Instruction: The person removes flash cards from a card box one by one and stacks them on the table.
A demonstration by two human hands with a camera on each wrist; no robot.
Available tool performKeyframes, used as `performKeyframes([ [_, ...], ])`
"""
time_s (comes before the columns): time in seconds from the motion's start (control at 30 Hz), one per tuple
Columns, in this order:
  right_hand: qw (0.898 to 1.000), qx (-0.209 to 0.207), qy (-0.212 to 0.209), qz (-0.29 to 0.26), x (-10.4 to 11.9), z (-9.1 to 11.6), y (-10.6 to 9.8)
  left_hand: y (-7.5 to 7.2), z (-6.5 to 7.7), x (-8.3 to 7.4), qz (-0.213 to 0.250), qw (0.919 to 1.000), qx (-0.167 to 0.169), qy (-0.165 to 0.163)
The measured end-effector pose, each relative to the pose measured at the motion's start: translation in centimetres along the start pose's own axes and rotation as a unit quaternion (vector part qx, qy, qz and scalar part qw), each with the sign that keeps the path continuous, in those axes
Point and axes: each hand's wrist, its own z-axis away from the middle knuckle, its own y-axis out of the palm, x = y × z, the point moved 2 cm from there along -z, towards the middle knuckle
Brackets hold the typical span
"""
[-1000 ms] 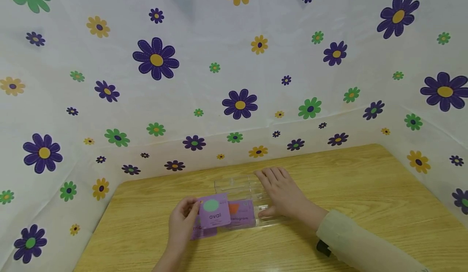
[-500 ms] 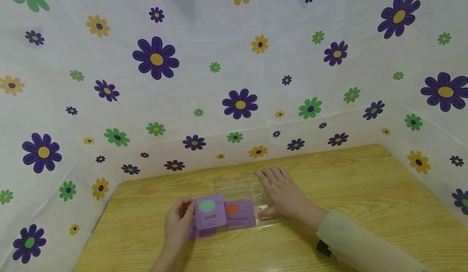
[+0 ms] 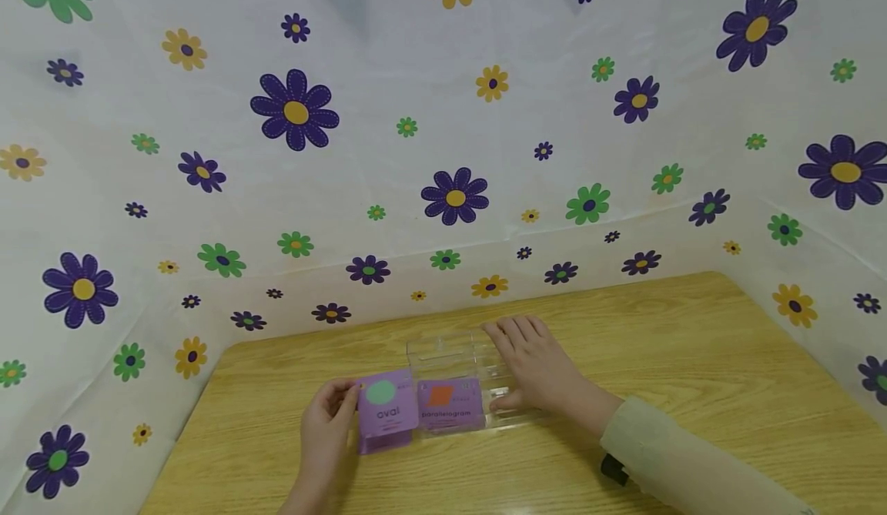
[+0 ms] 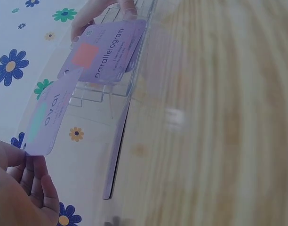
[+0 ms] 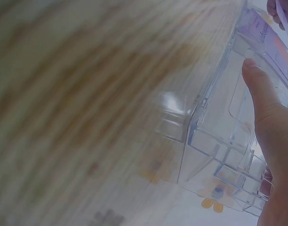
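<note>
My left hand [image 3: 326,415] pinches a purple card marked "oval" [image 3: 388,403] by its left edge, between thumb and fingers. The card is tilted above another purple card [image 3: 384,443] on the table and hides most of it. To the right, a purple "parallelogram" card [image 3: 450,415] rests in the front of a clear plastic box [image 3: 443,349] with several compartments. My right hand [image 3: 543,369] holds the right part of this box, thumb on the near side and fingers over the far side. In the right wrist view the thumb [image 5: 261,89] lies along the clear plastic.
The wooden table [image 3: 658,346] extends around the box on all sides. White sheeting with printed flowers [image 3: 381,161] stands behind the table and along both sides. A dark band [image 3: 613,469] shows under the right sleeve [image 3: 679,446].
My left hand has moved left with the oval card, drawing it off the parallelogram card, which now shows whole, and over the card on the table. My right hand has stayed put.
</note>
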Motion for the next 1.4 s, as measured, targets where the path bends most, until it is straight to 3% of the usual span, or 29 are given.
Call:
performKeyframes([
  [0.27, 1.000, 0.000, -0.001, -0.001, 0.0, 0.0, -0.1, -0.6, -0.1, 0.3, 0.017, 0.9998, -0.003, -0.014],
  [0.57, 1.000, 0.009, 0.004, -0.008, 0.0, 0.0, 0.0, -1.3, -0.5, 0.7, 0.001, 0.9996, -0.004, -0.029],
  [1.17, 1.000, 0.009, 0.003, -0.004, 0.1, 0.0, 0.0, -1.6, -1.3, 2.1, -0.031, 0.9991, -0.012, -0.027],
  [1.4, 1.000, 0.007, 0.003, -0.006, 0.1, 0.1, 0.0, -1.6, -1.5, 2.6, -0.043, 0.9984, 0.006, -0.036],
])
